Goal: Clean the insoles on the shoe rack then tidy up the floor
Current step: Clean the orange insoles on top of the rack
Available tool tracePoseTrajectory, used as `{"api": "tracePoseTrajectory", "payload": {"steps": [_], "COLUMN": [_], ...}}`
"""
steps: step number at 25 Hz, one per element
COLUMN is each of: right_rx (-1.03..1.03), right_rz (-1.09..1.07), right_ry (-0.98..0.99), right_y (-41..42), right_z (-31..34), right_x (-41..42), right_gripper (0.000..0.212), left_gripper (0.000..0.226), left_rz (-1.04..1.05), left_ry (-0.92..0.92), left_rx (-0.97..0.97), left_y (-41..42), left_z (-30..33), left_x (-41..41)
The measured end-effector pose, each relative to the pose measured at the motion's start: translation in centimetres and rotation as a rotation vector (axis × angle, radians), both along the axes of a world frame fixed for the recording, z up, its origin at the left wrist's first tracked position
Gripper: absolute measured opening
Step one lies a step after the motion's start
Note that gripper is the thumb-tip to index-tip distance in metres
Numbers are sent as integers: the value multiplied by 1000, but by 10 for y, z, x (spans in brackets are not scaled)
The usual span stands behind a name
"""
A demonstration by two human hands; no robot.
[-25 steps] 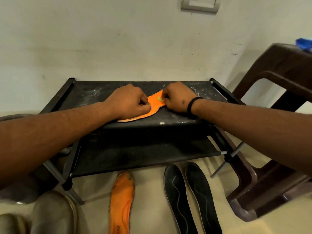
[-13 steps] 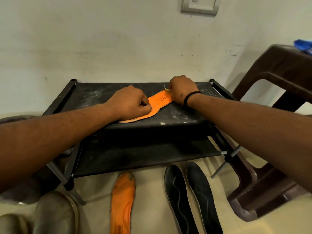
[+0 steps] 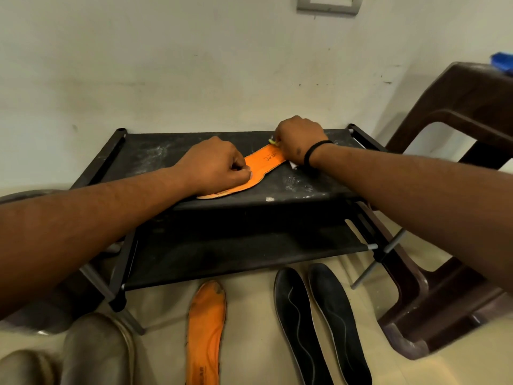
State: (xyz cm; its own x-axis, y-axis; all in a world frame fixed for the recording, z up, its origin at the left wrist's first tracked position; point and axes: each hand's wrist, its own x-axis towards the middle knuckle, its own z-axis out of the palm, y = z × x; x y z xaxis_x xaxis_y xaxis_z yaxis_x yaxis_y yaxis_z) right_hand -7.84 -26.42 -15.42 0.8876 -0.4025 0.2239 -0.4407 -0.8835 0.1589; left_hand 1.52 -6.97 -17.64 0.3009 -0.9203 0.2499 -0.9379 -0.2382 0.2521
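On top of the black shoe rack, an orange insole lies flat and slantwise, its near end pinned under the left hand, whose fingers are curled down with the tips pressing on it. The right hand sits at the insole's far end, fingers curled tight around something small and yellow-green (a cloth or scrubber, too little of it shows to tell). By my reading, cleaning is under way on this one insole and the task is not far along. Three more wait on the floor in front of the rack: a second orange insole, visibly grubby at its toe, and a pair of black insoles lying side by side. Whether any of those is already cleaned cannot be told. The rack's top is streaked with pale dust, and tidying the floor looks untouched as yet. Worn shoes stand at the lower left, and a brown plastic chair stands beside the rack on the right.
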Motion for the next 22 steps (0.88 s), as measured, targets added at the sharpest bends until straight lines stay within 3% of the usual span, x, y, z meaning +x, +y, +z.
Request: {"api": "tracePoseTrajectory", "payload": {"steps": [2,5,10,13,19,22], "right_rx": [15,123,305,295,143,180], "right_rz": [-61,-60,213,262,28,113], "right_ry": [-31,-84,-50,-14,-23,-6], "right_y": [-4,-1,33,35,1,17], "right_z": [0,-4,-10,-10,-5,-9], "right_x": [-2,2,8,8,-4,-2], "right_gripper": [18,19,19,19,22,23], "left_gripper": [38,53,54,53,54,46], "left_rz": [-3,-6,1,10,3,2], "left_ry": [-11,-7,-47,-47,-6,-13], "left_rx": [-1,-6,-18,-21,-7,-19], "left_y": [0,0,-2,-1,0,1], "left_z": [0,-1,-1,0,-2,-1], "left_x": [1,0,1,0,2,1]}}
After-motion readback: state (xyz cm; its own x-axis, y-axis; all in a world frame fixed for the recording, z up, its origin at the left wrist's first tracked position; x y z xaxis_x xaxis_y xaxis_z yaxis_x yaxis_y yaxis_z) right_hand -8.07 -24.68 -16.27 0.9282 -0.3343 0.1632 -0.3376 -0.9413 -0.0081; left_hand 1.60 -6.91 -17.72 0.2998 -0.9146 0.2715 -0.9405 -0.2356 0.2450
